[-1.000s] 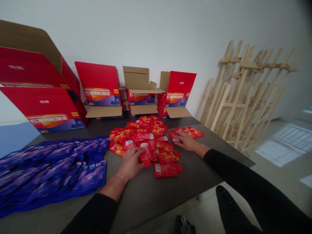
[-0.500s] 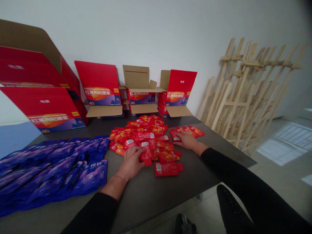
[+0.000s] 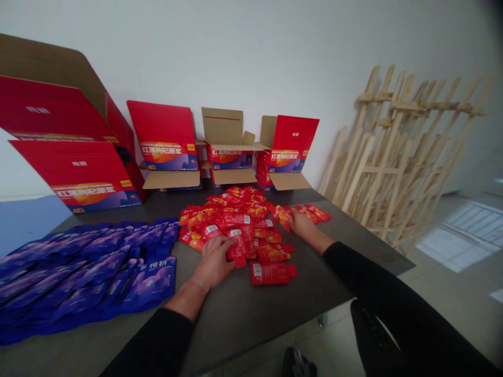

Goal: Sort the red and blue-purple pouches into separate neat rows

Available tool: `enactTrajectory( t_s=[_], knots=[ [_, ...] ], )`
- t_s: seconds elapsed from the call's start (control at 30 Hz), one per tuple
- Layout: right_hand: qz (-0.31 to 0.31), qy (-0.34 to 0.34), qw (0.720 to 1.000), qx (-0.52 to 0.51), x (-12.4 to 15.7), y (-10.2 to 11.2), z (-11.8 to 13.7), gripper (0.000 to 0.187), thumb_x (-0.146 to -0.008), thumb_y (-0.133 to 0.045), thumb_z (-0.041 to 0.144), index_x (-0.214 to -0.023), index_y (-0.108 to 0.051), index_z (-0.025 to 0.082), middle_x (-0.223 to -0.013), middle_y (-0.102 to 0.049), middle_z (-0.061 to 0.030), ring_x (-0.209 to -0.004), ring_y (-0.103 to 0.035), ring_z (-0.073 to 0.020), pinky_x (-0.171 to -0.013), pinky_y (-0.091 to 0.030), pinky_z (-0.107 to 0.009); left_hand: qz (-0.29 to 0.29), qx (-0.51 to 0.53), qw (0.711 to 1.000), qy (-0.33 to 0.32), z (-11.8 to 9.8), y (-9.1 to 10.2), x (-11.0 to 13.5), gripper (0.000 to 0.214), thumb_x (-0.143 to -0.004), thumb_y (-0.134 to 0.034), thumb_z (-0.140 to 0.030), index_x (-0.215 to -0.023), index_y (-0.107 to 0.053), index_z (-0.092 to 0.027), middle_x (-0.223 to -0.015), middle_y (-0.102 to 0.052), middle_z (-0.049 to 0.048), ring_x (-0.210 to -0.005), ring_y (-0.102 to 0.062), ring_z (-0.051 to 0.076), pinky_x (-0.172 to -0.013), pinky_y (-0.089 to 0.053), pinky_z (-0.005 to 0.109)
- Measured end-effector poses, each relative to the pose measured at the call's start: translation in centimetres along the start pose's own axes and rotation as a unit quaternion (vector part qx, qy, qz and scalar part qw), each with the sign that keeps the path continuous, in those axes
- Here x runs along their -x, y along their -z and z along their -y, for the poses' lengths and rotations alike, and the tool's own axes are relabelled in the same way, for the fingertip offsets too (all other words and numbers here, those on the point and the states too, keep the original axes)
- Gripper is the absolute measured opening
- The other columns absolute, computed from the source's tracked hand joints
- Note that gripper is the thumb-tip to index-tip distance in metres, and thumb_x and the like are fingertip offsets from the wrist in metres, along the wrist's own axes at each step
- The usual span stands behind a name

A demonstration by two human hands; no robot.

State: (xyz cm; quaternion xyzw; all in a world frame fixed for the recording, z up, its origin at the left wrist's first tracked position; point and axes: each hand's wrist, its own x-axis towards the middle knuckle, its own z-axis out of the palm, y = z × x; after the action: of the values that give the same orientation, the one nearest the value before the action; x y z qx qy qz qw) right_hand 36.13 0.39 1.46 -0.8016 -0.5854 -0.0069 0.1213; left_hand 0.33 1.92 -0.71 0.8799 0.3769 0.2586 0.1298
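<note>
A loose heap of red sachets (image 3: 230, 220) with orange printing and white barcode labels lies in the middle of the dark table (image 3: 231, 319). My left hand (image 3: 214, 263) rests at the heap's near edge, its fingers closed around one red sachet (image 3: 237, 251). My right hand (image 3: 303, 228) is at the heap's right side, pinching another red sachet (image 3: 283, 217). A short row of similar sachets (image 3: 312, 212) lies just beyond that hand. To the left of my left hand, rows of blue-purple sachets (image 3: 118, 277) lie overlapping.
Open red cartons (image 3: 165, 139) with printed panels and tan flaps stand along the wall at the table's back, and a larger one (image 3: 82, 175) stands at the left. Wooden easels (image 3: 393, 157) lean against the wall to the right. The table's right edge drops to a tiled floor.
My right hand has closed on a sachet at the heap's right side and tilted it up. My left hand stays at the sachet it holds. The view has shifted slightly.
</note>
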Motion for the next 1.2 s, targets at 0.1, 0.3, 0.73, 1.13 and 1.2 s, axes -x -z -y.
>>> enactTrajectory(
  t_s=[0.1,0.3,0.73,1.13,1.2],
  knots=[
    [0.039,-0.031,0.998,-0.032,-0.4,-0.4,-0.5,0.039,-0.1,-0.035,0.019,-0.117,-0.068,0.008,-0.085,-0.076,-0.0145,-0.084,-0.074,-0.0229,-0.075,-0.053,-0.029,-0.002,0.004,1.0,0.001,0.0,0.0,0.0,0.053,-0.074,-0.075,-0.021,-0.127,-0.067,-0.025,-0.121,-0.063,0.0083,-0.121,-0.053,0.031,-0.106,-0.039,0.048],
    [-0.033,-0.042,0.999,-0.007,0.2,-1.3,-0.8,0.04,-0.1,-0.041,0.026,-0.126,-0.064,0.008,-0.113,-0.072,-0.0217,-0.103,-0.07,-0.0281,-0.086,-0.053,-0.034,0.005,-0.001,1.0,0.006,0.0,0.1,0.0,0.052,-0.075,-0.075,-0.022,-0.127,-0.067,-0.024,-0.123,-0.062,0.0088,-0.122,-0.053,0.031,-0.106,-0.039,0.049],
    [-0.013,0.182,0.983,0.028,0.8,-3.0,-0.8,0.048,-0.103,-0.042,0.043,-0.135,-0.067,0.017,-0.131,-0.066,-0.0152,-0.124,-0.057,-0.0274,-0.11,-0.043,-0.039,0.007,-0.002,1.0,0.008,0.0,0.1,0.0,0.052,-0.077,-0.076,-0.028,-0.127,-0.067,-0.024,-0.123,-0.062,0.0089,-0.121,-0.054,0.03,-0.107,-0.038,0.048],
    [-0.004,0.131,0.99,0.05,0.3,-2.6,-0.7,0.051,-0.104,-0.036,0.046,-0.132,-0.067,0.017,-0.136,-0.062,-0.0173,-0.126,-0.056,-0.0294,-0.109,-0.042,-0.044,0.005,-0.002,1.0,0.011,0.0,-0.1,0.0,0.052,-0.076,-0.076,-0.026,-0.127,-0.067,-0.025,-0.123,-0.062,0.0085,-0.121,-0.053,0.03,-0.107,-0.038,0.047],
    [-0.008,0.114,0.992,0.049,0.4,-2.5,-0.6,0.052,-0.103,-0.037,0.049,-0.134,-0.066,0.019,-0.138,-0.061,-0.0169,-0.127,-0.055,-0.0318,-0.109,-0.042,-0.047,0.008,-0.003,1.0,0.012,0.1,-0.1,0.0,0.052,-0.076,-0.076,-0.026,-0.127,-0.067,-0.024,-0.124,-0.062,0.0085,-0.121,-0.053,0.03,-0.107,-0.038,0.047]
  ],
)
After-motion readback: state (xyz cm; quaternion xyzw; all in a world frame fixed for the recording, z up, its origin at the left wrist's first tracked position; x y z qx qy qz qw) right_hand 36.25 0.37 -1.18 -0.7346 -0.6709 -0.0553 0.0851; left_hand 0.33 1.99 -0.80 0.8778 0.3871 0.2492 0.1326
